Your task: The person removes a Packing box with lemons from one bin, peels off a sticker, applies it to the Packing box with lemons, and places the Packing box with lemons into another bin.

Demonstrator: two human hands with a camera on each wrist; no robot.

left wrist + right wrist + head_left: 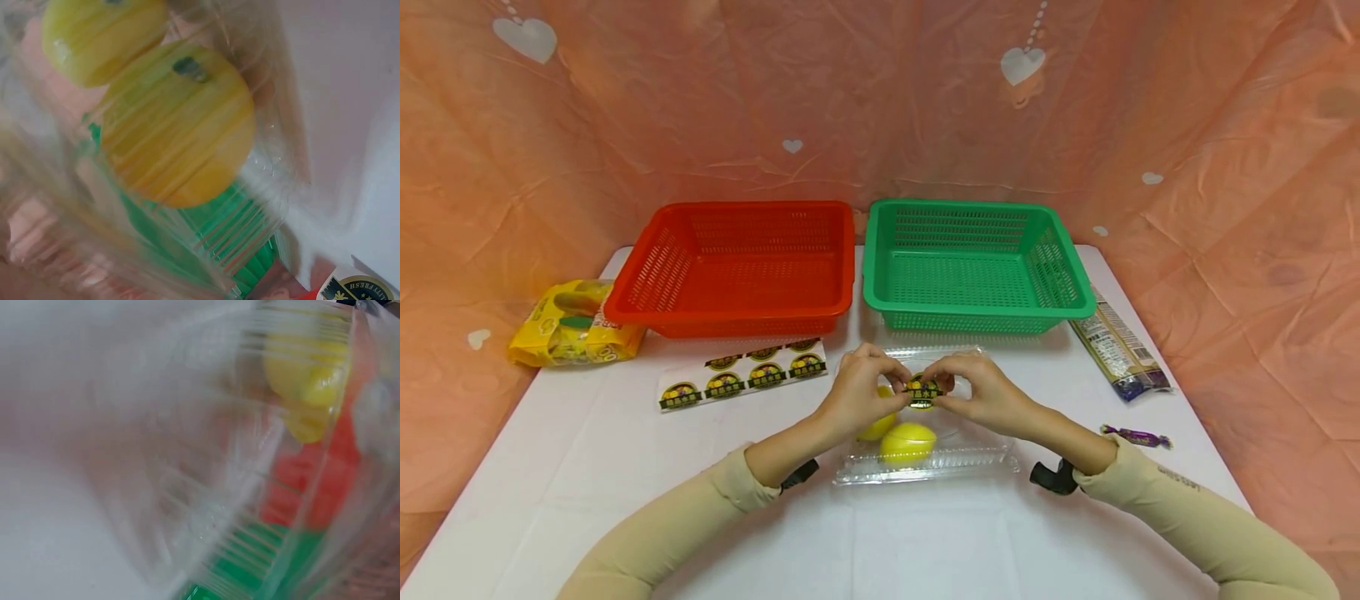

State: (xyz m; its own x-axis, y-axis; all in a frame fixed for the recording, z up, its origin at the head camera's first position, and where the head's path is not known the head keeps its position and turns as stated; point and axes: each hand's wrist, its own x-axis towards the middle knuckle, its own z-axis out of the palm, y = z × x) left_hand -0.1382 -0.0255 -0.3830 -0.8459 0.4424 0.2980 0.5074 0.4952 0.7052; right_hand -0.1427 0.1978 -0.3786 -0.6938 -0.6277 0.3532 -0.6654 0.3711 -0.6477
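Between both hands is a round black-and-gold sticker (922,392), printed with fruit and lettering. My left hand (868,387) pinches its left edge, and my right hand (981,392) pinches the right edge. Beneath them lies a clear plastic clamshell box (977,458) on the table. One yellow lemon-like fruit (908,442) sits at its front left, and a second yellow fruit (877,427) is partly covered by the left hand. Through the ribbed plastic, the left wrist view shows a yellow fruit (178,125) up close. The right wrist view is blurred by the box wall (250,487).
A red basket (737,319) and a green basket (977,312) stand at the back. Left of centre lies a sticker sheet (700,393); a yellow snack bag (576,325) is beyond it. At right are a dark packet (1116,346) and a purple wrapped candy (1137,437).
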